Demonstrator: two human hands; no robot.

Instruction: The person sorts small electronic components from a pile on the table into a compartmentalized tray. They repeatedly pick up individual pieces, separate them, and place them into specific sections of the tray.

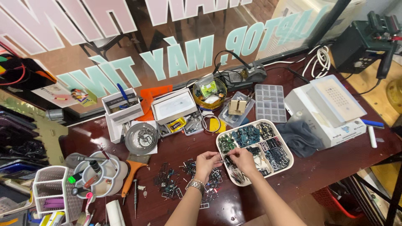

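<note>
left hand (206,162) + right hand (242,159): pinching a small part (222,156) | divided tray (287,164): sorted metal parts

- One view only, from a camera worn on the person's head.
- It looks steeply down and forward over a dark red table (318,175) toward a glass window (176,46) along the table's far edge.
- The forearms enter from the bottom edge; the left hand (206,164) and right hand (242,160) meet just below the middle, at a white tray (289,161).
- The view is wide: it takes in nearly the whole table, shelves at the left and floor at the right.
- Straight edges bow near the borders, as with a wide lens.
</note>
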